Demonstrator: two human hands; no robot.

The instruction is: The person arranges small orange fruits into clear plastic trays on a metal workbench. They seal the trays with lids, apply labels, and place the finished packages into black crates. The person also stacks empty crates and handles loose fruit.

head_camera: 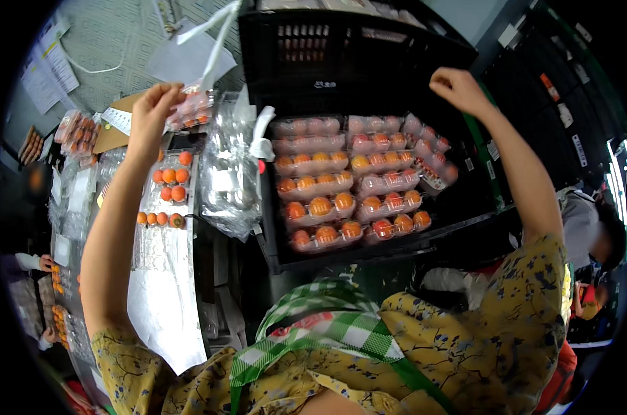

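My left hand (155,106), fingers curled, is raised over the left table. Beside its fingertips, in the picture, is a clear plastic pack of orange-red fruits (193,109) that look like tomatoes; whether the hand touches it, I cannot tell. My right hand (458,88) is raised by the back right of a black plastic crate (339,98), its fingers curled in with nothing visible in them. Inside the crate, clear packs of the fruits (318,207) form two columns of several rows. Another pack (431,150) lies slanted at the right side.
Bagged empty clear trays (230,171) stand left of the crate. Loose fruits (171,176) sit in trays on the metal table (163,306). More packs (77,135) lie farther left. A co-worker's hand (46,263) is at the far left. Dark stacked crates (541,109) rise at right.
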